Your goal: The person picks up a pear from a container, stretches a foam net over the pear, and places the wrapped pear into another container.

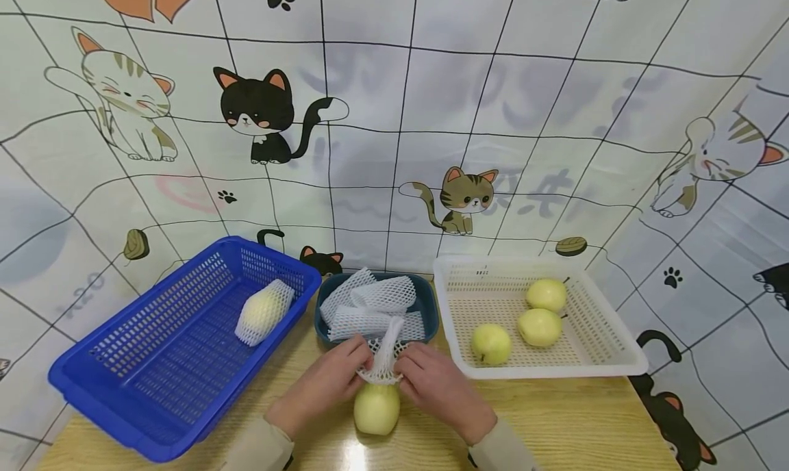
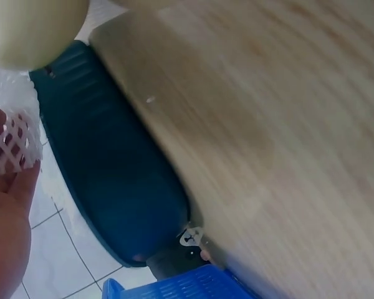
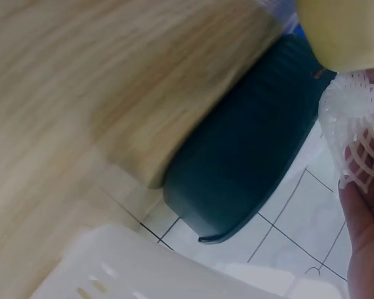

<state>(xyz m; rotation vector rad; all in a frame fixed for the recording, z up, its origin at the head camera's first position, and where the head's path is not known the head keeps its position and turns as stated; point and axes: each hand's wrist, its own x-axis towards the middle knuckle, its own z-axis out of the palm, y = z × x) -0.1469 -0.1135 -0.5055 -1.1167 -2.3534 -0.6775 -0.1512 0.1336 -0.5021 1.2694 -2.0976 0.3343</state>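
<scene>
Wooden table [image 1: 555, 416], backdrop [image 1: 370, 142] (cartoon cats).

Left hand [image 1: 333, 376] and right hand [image 1: 439, 383] both pinch the net [image 1: 385, 365], its rim right at the fruit [image 1: 377, 411] on the table [image 1: 530, 416]! Just behind, the tub [image 1: 433, 313] brims with spare nets [image 1: 382, 294]. Left, the blue basket [image 1: 148, 361] holds one netted fruit [image 1: 266, 313]; right, the white basket [image 1: 582, 344] has three bare ones [image 1: 540, 328], two close together.

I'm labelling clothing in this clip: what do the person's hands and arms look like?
The left hand and right hand wear no gloves. Pale beige sleeves reach the wrists. A small dark patch shows at the edge of each sleeve, too little to identify.
</scene>
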